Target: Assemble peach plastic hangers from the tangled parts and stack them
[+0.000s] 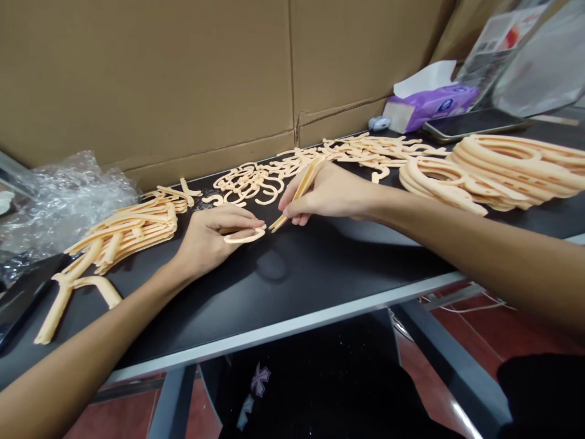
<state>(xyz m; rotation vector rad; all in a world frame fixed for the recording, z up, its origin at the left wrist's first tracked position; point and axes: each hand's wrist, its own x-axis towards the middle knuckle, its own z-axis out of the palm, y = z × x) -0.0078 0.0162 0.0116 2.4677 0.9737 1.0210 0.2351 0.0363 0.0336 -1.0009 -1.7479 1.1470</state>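
Curved peach-coloured moulded piece (244, 236) pinched between thumb and fingers of the left hand (214, 241), just above the black tabletop (283, 274); straight peach-coloured strip (299, 192) gripped in the almost closed right hand (326, 192), lower tip just beside the curved piece. Tangled curved pieces (247, 186) directly behind both hands, straight strips (121, 228) to the left, stacked oval rings (498, 174) to the right. Along the back edge: bubble wrap (59, 207), cardboard sheet (146, 79), tissue pack (429, 100), phone (470, 125).
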